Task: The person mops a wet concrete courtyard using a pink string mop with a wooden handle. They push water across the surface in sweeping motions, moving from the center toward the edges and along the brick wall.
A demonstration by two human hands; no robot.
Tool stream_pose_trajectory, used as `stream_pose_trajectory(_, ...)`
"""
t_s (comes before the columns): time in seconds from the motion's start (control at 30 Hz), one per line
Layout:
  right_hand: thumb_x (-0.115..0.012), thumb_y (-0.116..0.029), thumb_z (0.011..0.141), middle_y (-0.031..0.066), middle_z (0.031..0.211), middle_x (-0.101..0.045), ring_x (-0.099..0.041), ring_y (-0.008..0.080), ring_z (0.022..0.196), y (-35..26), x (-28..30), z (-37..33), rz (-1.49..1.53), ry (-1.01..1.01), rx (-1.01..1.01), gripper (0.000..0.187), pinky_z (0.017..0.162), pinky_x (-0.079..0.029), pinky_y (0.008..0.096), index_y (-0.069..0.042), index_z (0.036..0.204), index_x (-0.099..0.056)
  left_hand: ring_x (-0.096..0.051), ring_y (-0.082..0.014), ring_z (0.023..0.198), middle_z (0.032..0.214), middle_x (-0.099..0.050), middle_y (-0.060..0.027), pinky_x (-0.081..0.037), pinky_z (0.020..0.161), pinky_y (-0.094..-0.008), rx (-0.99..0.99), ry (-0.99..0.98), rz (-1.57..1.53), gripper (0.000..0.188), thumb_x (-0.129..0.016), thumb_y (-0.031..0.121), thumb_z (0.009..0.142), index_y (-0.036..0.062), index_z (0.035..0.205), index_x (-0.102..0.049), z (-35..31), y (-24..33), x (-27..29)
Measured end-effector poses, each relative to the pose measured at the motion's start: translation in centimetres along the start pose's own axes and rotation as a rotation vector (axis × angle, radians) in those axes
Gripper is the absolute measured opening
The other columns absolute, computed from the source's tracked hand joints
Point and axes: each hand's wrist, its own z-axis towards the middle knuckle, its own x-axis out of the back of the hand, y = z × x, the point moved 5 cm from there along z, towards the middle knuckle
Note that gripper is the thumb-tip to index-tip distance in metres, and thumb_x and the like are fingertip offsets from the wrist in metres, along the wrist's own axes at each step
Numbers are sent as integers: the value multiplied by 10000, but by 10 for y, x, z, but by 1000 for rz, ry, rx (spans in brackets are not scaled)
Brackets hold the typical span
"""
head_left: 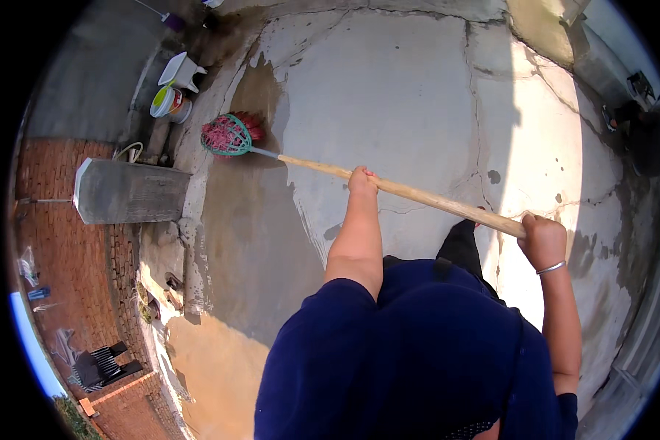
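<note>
Both my hands grip the long wooden handle of a mop (433,198). It runs slantwise across in front of me. My left hand (362,180) is closed around the middle of the handle. At the handle's right end, my right hand (544,242) is wrapped tightly, with a bangle on that wrist. At the far left, the mop head (229,136) has a green plastic cage and pinkish-red strands, resting on the concrete floor (389,88). A dark wet band runs along the floor by the mop head.
A white plastic stool (181,71) and a bucket (171,105) with a lime-green rim stand beyond the mop head. A grey concrete block (132,192) juts from the left, near a brick wall (66,249). Cracks cross the floor. Dark objects (649,139) lie at the far right.
</note>
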Motion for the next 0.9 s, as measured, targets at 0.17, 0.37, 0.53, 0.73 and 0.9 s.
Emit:
stream_pose_trajectory(0.17,-671,-131,567,72,597,-551,-561,250,536,97,-16,79,14,1,62,158,512,-463,356,-89,647,-542,-431,-133,495,598,-426,-35,-410,451,-268,-122,67,-53,118,-517,35,796,51,735,-416,-17,-17,-98)
stream_pose_trajectory(0.37,-652,-124,583,76,599,-559,-571,247,559,251,-11,231,8,-1,232,114,531,-462,353,-98,651,-565,-434,-134,516,646,-441,-39,-420,471,-267,-118,189,-265,112,-507,21,795,52,738,-416,-17,-83,-219)
stream_pose_trajectory(0.53,-624,-117,585,90,604,-576,-582,280,594,341,24,374,-105,-25,353,70,570,-469,390,-97,641,-586,-464,-152,593,688,-465,-34,-476,594,-275,-52,300,-367,77,-442,46,805,72,735,-425,4,-140,-293)
stream_pose_trajectory(0.73,-639,-87,575,95,633,-586,-590,284,656,381,48,508,-275,-98,391,90,599,-472,383,-114,661,-639,-428,-140,570,662,-437,-28,-415,545,-258,85,540,-529,124,-352,28,809,77,695,-362,-2,-190,-392)
stream_pose_trajectory(0.9,-635,-63,588,107,650,-592,-595,285,670,413,48,578,-336,-59,344,74,612,-471,383,-97,654,-632,-369,-130,478,579,-386,-20,-375,516,-215,126,387,-528,168,-308,17,785,96,636,-313,92,-211,-464)
